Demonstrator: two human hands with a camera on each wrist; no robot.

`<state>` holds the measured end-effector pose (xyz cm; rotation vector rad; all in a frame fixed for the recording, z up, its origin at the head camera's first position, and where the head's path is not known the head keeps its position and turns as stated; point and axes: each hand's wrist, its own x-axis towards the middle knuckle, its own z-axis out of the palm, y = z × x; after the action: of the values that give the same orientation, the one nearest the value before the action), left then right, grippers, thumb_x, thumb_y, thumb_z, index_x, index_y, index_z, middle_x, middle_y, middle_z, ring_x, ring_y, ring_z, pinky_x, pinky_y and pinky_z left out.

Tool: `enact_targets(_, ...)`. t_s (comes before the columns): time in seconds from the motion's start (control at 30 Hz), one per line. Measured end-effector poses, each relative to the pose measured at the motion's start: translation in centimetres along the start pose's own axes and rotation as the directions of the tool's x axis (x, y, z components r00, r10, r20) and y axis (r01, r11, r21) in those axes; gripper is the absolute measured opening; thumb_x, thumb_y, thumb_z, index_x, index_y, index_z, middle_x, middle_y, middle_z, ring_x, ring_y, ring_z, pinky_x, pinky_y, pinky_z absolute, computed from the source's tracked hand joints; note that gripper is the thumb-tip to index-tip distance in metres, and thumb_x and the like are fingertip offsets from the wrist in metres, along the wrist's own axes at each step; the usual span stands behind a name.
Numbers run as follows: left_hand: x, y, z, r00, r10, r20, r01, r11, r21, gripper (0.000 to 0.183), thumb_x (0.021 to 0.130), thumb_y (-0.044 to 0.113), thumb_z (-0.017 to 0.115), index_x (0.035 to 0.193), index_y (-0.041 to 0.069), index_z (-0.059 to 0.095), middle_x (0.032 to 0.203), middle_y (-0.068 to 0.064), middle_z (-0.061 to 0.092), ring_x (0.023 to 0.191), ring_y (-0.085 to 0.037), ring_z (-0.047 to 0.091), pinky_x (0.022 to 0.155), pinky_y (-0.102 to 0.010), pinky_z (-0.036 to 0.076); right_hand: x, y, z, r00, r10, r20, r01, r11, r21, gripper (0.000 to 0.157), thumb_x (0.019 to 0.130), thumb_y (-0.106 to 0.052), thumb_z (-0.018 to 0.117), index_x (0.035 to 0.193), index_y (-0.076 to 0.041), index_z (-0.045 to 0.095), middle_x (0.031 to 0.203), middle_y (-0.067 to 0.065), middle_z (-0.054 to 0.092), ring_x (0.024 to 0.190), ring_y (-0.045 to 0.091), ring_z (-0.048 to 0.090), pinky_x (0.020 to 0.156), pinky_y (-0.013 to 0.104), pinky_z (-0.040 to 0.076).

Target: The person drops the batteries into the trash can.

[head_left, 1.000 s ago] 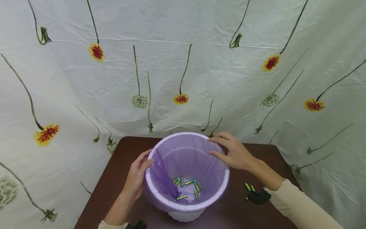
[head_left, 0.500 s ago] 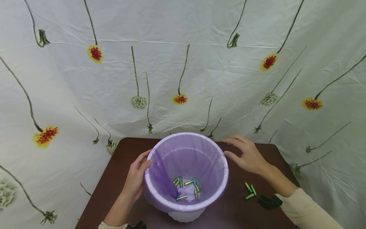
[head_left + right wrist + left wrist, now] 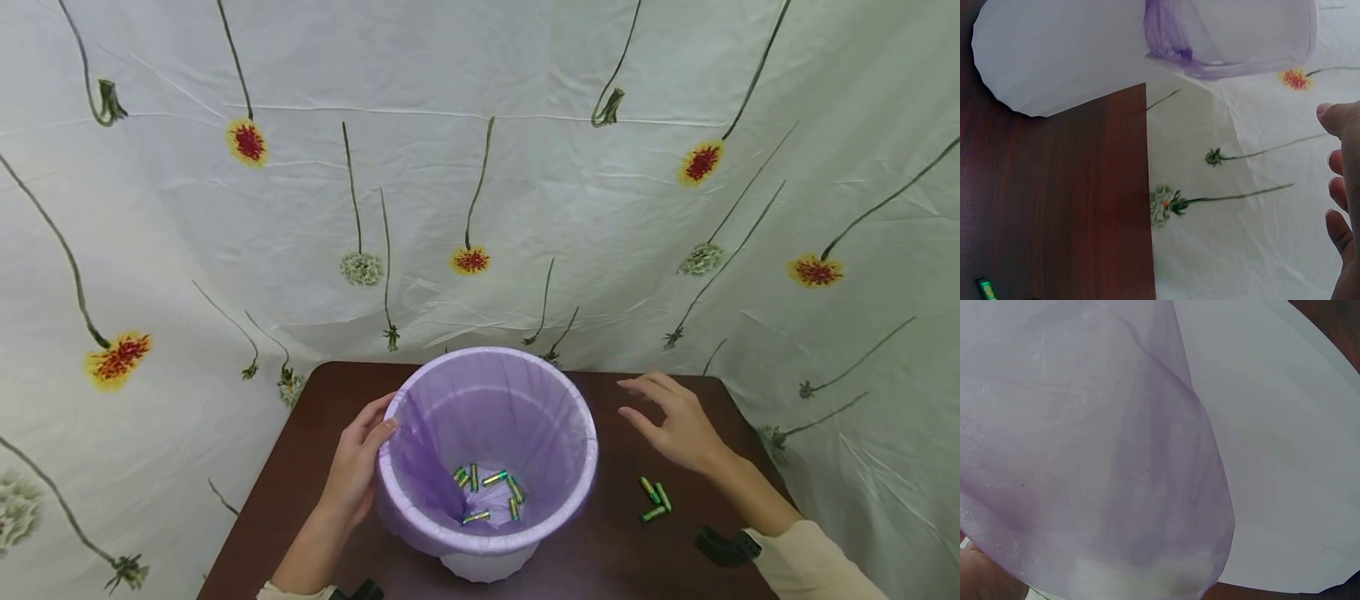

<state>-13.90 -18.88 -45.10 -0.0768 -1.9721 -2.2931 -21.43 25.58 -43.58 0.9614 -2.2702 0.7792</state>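
Note:
A white trash bin [image 3: 489,567] stands on the table, lined with a thin purple bag [image 3: 517,417] folded over its rim. Several green and gold batteries [image 3: 495,478] lie scattered at the bottom of the bag. My left hand [image 3: 356,458] grips the bin's left rim, thumb on top and fingers along the outside. To the right of the bin, my right hand [image 3: 678,425] hovers apart from it with fingers loosely bent, holding nothing. Three more batteries [image 3: 663,497] lie on the table below that hand. The bag's overhang [image 3: 1166,456] fills much of the left wrist view.
The dark brown table [image 3: 600,550] has rounded far corners. Behind it and on both sides hangs a pale cloth [image 3: 420,183] printed with flowers. Each wrist carries a black strap mount, the right one [image 3: 727,547] close above the tabletop.
My right hand has let go of the bin's right rim and moved away to the right, uncovering the batteries on the table. My left hand stays on the rim.

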Motion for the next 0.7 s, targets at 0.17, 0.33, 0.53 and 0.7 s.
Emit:
enact_targets(0.17,0.1,-0.1,0.0,1.000,-0.002,-0.002,0.002,1.000,0.004,0.042,0.106,0.007,0.053,0.147,-0.004,0.049,0.141,-0.023,0.055,0.117,-0.022,0.062,0.095,-0.030,0.053,-1.5,0.7,-0.2,0.999,0.045,-0.008,-0.045,0.998,-0.035,0.041,0.078,-0.001,0.086,0.117,-0.006,0.074,0.105,-0.002,0.068,0.085,0.015,0.063,0.074,0.022,0.049)
enact_targets(0.33,0.1,-0.2,-0.2,1.000,0.000,-0.007,0.000,1.000,0.007,0.042,0.106,0.008,0.053,0.147,-0.002,0.049,0.139,-0.019,0.056,0.118,-0.022,0.062,0.096,-0.030,0.053,-2.7,1.3,-0.1,0.997,0.078,-0.013,-0.078,0.996,-0.051,0.042,0.077,0.000,0.087,0.117,-0.005,0.075,0.102,-0.001,0.068,0.083,0.017,0.064,0.071,0.025,0.050)
enact_targets(0.53,0.0,-0.4,-0.2,1.000,0.007,-0.007,-0.007,1.000,-0.005,0.042,0.106,0.009,0.054,0.146,-0.004,0.049,0.135,-0.017,0.059,0.115,-0.022,0.063,0.094,-0.032,0.054,-4.6,2.2,0.1,0.989,0.150,-0.014,-0.151,0.986,-0.066,0.039,0.078,0.000,0.086,0.115,-0.005,0.074,0.098,-0.003,0.066,0.082,0.016,0.063,0.070,0.023,0.049)
enact_targets(0.7,-0.1,-0.4,-0.1,1.000,0.010,-0.004,-0.010,1.000,-0.014,0.041,0.106,0.009,0.054,0.145,-0.005,0.050,0.135,-0.019,0.058,0.115,-0.022,0.063,0.095,-0.031,0.054,-6.8,3.1,0.9,0.984,0.174,-0.035,-0.177,0.979,-0.098,0.039,0.078,0.000,0.085,0.115,-0.005,0.074,0.096,-0.002,0.065,0.081,0.014,0.060,0.066,0.027,0.048)
